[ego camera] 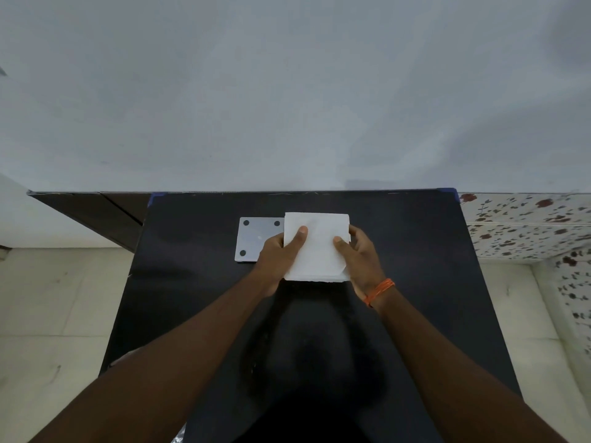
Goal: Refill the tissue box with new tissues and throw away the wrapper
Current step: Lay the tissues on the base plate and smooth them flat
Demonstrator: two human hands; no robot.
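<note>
A square stack of white tissues (316, 247) sits at the middle of the black table (399, 282), held from both sides. My left hand (278, 254) grips its left edge with the thumb on top. My right hand (359, 254) grips its right edge, thumb also on top. An orange thread band circles the right wrist. To the left of the stack lies a flat pale grey panel (256, 238) with black round dots at its corners, partly hidden by my left hand. Whether a box lies under the stack, I cannot tell.
The table's far edge meets a pale grey wall (287, 91). A dark low cabinet (96, 215) stands at the left. Light floor tiles (48, 314) lie on both sides, and flower-patterned tiles (527, 225) run along the right. Something shiny pokes out at the table's near edge (177, 438).
</note>
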